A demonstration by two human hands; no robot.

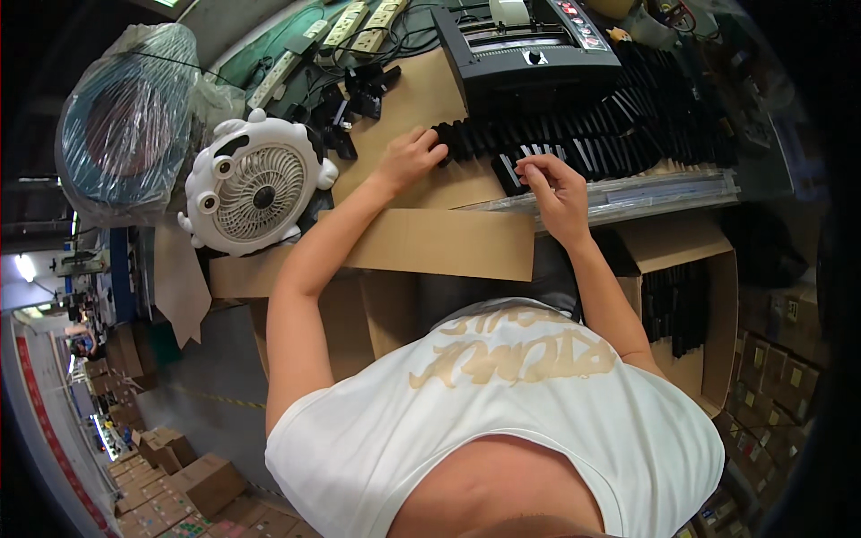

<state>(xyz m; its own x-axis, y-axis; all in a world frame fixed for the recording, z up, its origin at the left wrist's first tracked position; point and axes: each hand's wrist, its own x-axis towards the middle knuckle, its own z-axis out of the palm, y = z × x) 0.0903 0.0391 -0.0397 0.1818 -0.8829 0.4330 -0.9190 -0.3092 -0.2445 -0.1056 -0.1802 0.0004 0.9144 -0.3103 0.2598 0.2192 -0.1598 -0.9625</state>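
Observation:
Two rows of slim black parts, their kind too small to tell, stand packed side by side on the cardboard-covered bench. My left hand (414,160) is closed at the left end of the back row (489,134), thumb and fingers against the end black part (442,143). My right hand (558,193) hovers over the left end of the front row (583,158), thumb and fingertips pinched together. Whatever lies in that pinch, if anything, is too small to make out. Just below the right fingertips sits the end part (508,175) of the front row, with a pale shiny face.
A black tape dispenser (529,67) stands behind the rows. To the left are a white animal-shaped fan (260,188), a plastic-wrapped round fan (130,125), power strips (345,31) and black adapters (363,94). An open carton (726,323) of black parts lies at my right.

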